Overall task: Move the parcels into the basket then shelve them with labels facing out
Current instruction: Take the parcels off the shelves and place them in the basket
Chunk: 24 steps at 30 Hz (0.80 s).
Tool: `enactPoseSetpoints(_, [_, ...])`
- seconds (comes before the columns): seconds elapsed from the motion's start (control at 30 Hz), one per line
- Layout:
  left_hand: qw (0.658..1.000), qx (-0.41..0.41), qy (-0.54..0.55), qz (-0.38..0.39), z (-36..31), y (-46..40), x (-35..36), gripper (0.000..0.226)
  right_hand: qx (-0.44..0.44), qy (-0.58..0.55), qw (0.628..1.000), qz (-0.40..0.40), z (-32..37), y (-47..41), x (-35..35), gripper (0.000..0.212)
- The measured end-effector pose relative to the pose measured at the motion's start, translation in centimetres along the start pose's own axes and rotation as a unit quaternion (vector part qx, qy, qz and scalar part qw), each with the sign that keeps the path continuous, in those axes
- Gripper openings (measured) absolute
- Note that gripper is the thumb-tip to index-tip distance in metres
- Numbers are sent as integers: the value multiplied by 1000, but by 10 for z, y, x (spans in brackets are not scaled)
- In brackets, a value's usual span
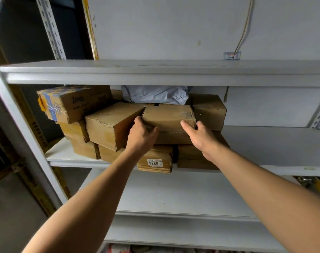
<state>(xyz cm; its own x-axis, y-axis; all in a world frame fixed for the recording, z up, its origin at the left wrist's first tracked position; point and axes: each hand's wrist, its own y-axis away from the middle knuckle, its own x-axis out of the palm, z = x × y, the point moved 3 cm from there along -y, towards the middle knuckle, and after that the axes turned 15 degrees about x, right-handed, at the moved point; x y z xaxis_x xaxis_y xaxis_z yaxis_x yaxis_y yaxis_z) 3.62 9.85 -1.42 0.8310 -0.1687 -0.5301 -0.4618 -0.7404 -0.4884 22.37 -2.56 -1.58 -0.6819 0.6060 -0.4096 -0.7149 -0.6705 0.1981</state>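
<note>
I have both hands on one box (167,116) in the shelving step: my left hand (141,134) holds its near left corner, thumb curled under the front edge, and my right hand (201,136) lies against its right front with fingers (185,125) fairly straight, pressing rather than wrapping. The box sits on top of the stack, wedged between a tilted box (110,123) left of my left fingers and another box (209,110) just beyond my right fingers; a grey bag (155,94) lies behind it. I see no label on its front face, so I judge the next move is to seat it square and check that a label faces out, like the one reading 0233 (154,163) below my left wrist. The white metal shelf (274,143) runs bare to the right of my right hand, against a pale wall (173,24) with a cable (244,30). The basket is not in view.
</note>
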Motion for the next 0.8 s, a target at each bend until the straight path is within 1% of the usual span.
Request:
enactPoseSetpoints(0.03, [1000,15,3,-10,-4,5,1,73,1,-26,1000,4,-1,1,-2,100])
enactPoseSetpoints(0.1, [997,70,16,-41,-16,17,3,66,14,-116,993,14,-4,3,-7,124])
enactPoseSetpoints(0.13, [993,103,22,-56,-26,25,4,62,25,-168,985,19,-4,7,-12,133])
enactPoseSetpoints(0.17, [989,131,28,-69,-36,32,5,60,30,-218,975,21,-4,10,-18,133])
enactPoseSetpoints(0.2, [985,152,35,-76,-44,39,8,58,33,-259,965,22,-3,14,-24,126])
enactPoseSetpoints(0.23, [982,164,47,-78,-52,46,11,57,33,-291,956,23,-3,17,-31,110])
enactPoseSetpoints(0.3, [978,174,85,-76,-65,56,19,49,24,-337,941,12,-4,24,-51,64])
enactPoseSetpoints(0.33, [976,173,104,-77,-68,59,23,46,22,-350,937,-2,-6,28,-63,50])
enactPoseSetpoints(0.37, [976,164,121,-78,-69,58,26,47,18,-355,935,-18,-11,30,-76,45])
enactPoseSetpoints(0.4, [977,148,136,-76,-71,56,28,53,11,-354,935,-31,-15,32,-89,43])
enactPoseSetpoints(0.47, [978,93,182,-41,-72,47,33,78,-9,-330,943,-45,-24,35,-114,44])
enactPoseSetpoints(0.5, [973,57,224,1,-75,42,37,88,-19,-315,948,-48,-28,38,-124,47])
enactPoseSetpoints(0.53, [961,24,269,60,-81,41,42,91,-26,-308,950,-41,-32,42,-133,53])
enactPoseSetpoints(0.57, [940,-6,315,128,-89,43,49,82,-32,-306,951,-30,-37,45,-141,59])
enactPoseSetpoints(0.6, [915,-30,355,189,-97,46,57,66,-37,-306,951,-21,-41,48,-148,65])
enactPoseSetpoints(0.63, [893,-44,387,227,-105,50,65,49,-44,-310,950,-20,-46,51,-155,67])
enactPoseSetpoints(0.67, [878,-46,410,243,-113,54,73,35,-48,-315,948,-27,-50,54,-162,67])
enactPoseSetpoints(0.7, [869,-40,428,244,-119,58,81,28,-51,-320,945,-41,-54,57,-169,65])
enactPoseSetpoints(0.77, [866,-18,446,226,-129,61,102,25,-43,-313,945,-83,-66,65,-182,66])
enactPoseSetpoints(0.8, [870,-7,445,213,-134,64,113,25,-30,-300,948,-103,-72,73,-186,73])
